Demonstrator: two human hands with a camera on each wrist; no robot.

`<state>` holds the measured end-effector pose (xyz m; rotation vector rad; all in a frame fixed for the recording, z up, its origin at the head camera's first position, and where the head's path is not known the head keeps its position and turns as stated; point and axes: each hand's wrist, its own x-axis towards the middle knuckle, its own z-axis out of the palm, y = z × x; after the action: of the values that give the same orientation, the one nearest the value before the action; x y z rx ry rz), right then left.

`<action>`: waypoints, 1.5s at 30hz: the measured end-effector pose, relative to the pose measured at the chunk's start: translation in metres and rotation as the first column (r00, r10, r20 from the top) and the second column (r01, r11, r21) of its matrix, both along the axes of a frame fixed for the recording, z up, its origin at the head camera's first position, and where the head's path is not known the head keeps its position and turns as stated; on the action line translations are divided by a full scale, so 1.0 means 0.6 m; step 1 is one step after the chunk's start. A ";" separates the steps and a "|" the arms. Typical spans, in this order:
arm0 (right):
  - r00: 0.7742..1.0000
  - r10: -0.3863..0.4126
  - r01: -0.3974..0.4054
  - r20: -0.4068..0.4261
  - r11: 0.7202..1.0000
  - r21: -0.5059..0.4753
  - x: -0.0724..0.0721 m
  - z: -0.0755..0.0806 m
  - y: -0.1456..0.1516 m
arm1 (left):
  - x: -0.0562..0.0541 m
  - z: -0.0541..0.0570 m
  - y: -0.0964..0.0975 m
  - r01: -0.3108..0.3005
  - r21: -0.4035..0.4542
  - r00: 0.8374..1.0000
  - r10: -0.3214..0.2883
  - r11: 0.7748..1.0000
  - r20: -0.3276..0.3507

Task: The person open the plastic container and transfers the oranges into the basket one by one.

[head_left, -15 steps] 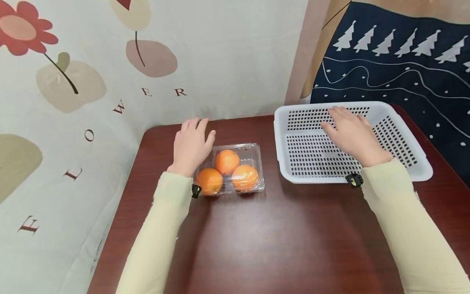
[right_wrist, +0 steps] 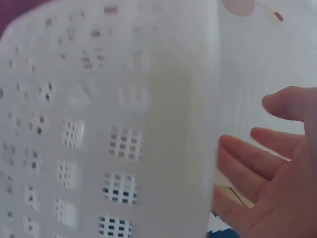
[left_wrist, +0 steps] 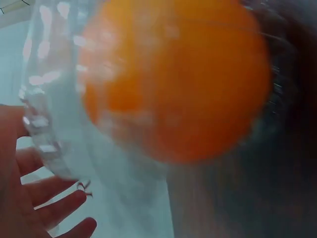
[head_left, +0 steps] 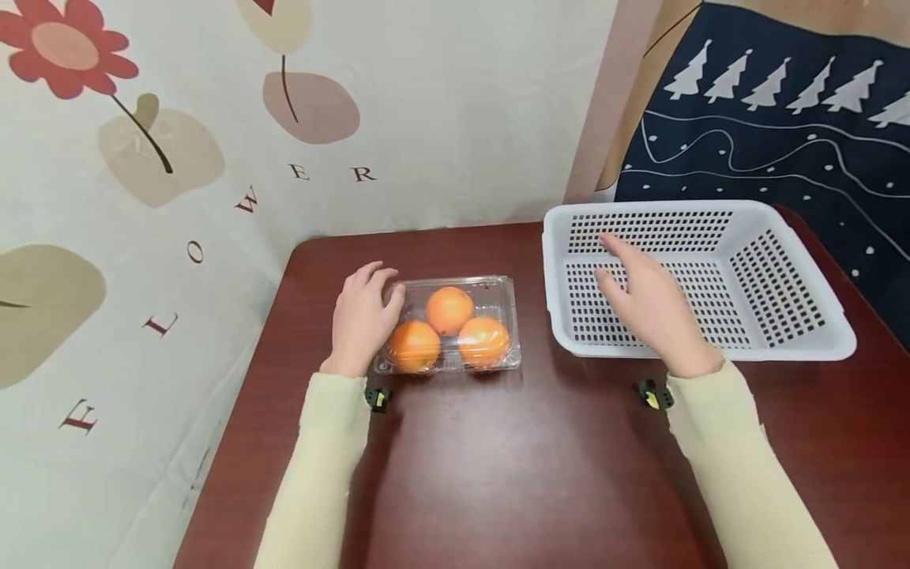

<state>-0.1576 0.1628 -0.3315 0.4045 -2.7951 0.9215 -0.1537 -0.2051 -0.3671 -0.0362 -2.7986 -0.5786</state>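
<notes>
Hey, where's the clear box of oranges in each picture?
Head: the clear box sits near the centre, beside the left hand.
Left wrist: close up across the top, blurred, around an orange.
Right wrist: not in it.
Shared landmark: the pale wall sheet.

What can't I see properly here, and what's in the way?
- Clear box's left side, head view: partly behind the left hand.
- White basket's floor, head view: partly behind the right hand.
- Orange, left wrist view: blurred, top cut off.
- Right sleeve, head view: cut off by the bottom edge.
</notes>
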 end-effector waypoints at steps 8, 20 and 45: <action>0.988 0.074 -0.086 -0.134 0.993 -0.087 0.024 -0.014 -0.034 | 0.028 -0.036 -0.025 0.005 0.106 0.995 -0.015 0.994 0.097; 0.962 0.112 -0.163 -0.250 0.968 -0.193 0.053 -0.025 -0.065 | 0.031 -0.064 -0.021 -0.030 0.281 0.992 -0.007 0.959 0.128; 0.930 0.351 -0.363 -0.109 0.924 -0.122 0.079 -0.061 -0.130 | 0.040 -0.103 -0.017 -0.105 0.936 0.971 -0.170 0.337 0.171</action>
<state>-0.1101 0.0846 -0.3684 0.9325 -2.6025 1.1333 -0.1298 -0.2153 -0.4291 0.2378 -2.1507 -2.2737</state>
